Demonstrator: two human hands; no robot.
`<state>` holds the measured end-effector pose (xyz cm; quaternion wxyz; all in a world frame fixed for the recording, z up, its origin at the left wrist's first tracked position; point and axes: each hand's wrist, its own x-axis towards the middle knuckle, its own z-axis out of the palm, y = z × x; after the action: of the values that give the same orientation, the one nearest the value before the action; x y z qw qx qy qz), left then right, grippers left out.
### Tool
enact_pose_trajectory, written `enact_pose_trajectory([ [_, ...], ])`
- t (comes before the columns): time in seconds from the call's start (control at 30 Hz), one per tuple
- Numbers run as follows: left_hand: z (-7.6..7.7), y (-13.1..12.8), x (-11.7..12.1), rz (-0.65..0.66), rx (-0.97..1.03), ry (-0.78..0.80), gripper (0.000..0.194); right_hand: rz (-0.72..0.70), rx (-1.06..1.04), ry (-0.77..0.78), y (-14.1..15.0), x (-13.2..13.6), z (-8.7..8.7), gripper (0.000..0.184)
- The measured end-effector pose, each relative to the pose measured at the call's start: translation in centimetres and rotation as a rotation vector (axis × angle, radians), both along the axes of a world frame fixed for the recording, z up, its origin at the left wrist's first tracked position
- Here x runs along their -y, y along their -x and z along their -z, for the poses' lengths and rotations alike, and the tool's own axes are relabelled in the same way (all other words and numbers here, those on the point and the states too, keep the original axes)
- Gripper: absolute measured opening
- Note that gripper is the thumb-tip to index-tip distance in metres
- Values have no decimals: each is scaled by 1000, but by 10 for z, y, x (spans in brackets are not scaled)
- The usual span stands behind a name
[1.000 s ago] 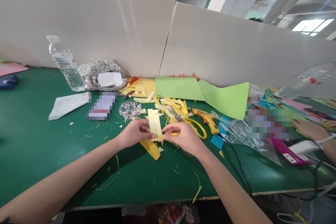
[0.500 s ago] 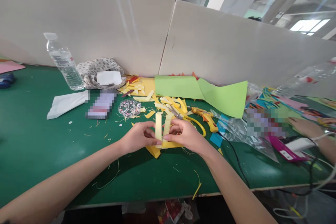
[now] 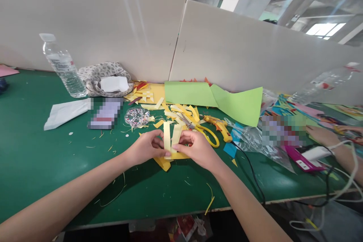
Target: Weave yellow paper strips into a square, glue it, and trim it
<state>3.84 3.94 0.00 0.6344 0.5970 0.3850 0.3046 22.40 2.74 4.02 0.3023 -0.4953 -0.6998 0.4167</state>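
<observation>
My left hand [image 3: 147, 145] pinches a pale yellow paper strip [image 3: 167, 136] that stands upright between thumb and fingers. A second pale strip [image 3: 176, 135], leaning a little to the right, is pinched in my right hand [image 3: 197, 147]. Both strips meet a darker yellow paper band [image 3: 163, 163] low between the hands; how they join there is partly hidden by my thumbs. Just behind the hands lie yellow-handled scissors [image 3: 211, 136], a heap of yellow paper strips [image 3: 181, 111] and a yellow glue gun [image 3: 219, 126].
Light green paper sheets [image 3: 190, 93] lean at the partition. A water bottle [image 3: 64, 66], a white tissue [image 3: 66, 112], a phone [image 3: 104, 113] and a bag of googly eyes [image 3: 137, 117] stand left. At right are plastic film [image 3: 258, 143], a pink power strip [image 3: 303, 160] and another person's hand [image 3: 320, 136].
The two upright strips have drawn closer together as my right hand shifted slightly left. The whole view has slid a little to the left.
</observation>
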Motion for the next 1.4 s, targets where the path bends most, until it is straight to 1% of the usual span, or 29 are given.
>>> enact_pose_trajectory([
  [0.13,-1,0,1,39,22,-3,38,1,-1,-7,3,2,0,14],
  [0.23,-2,-1,2,39,41,-4,36,14,3,-16,5,4,1,14],
  [0.3,-2,-1,2,20,55,-16,33,26,6,-16,5,6,0,20],
  [0.37,-1,0,1,-11,72,-30,30,24,22,16,3,7,-1,31],
  [0.43,-1,1,1,-41,66,-45,31,21,69,62,0,7,-2,34],
  [0.53,-1,2,0,-36,52,-37,34,44,146,87,-2,6,-2,25],
  [0.63,0,2,-1,-3,66,11,41,15,157,62,-2,4,0,17],
  [0.77,0,1,-1,9,41,26,39,-27,162,23,-2,3,2,10],
  [0.97,0,2,0,61,26,22,38,-38,177,39,-3,6,1,9],
  [1.2,-1,2,2,80,39,37,39,-48,206,26,-3,7,0,11],
  [1.3,-3,2,2,96,55,44,36,-32,220,23,-2,8,0,9],
  [1.4,-3,2,3,103,63,56,34,-27,191,31,0,8,-1,8],
])
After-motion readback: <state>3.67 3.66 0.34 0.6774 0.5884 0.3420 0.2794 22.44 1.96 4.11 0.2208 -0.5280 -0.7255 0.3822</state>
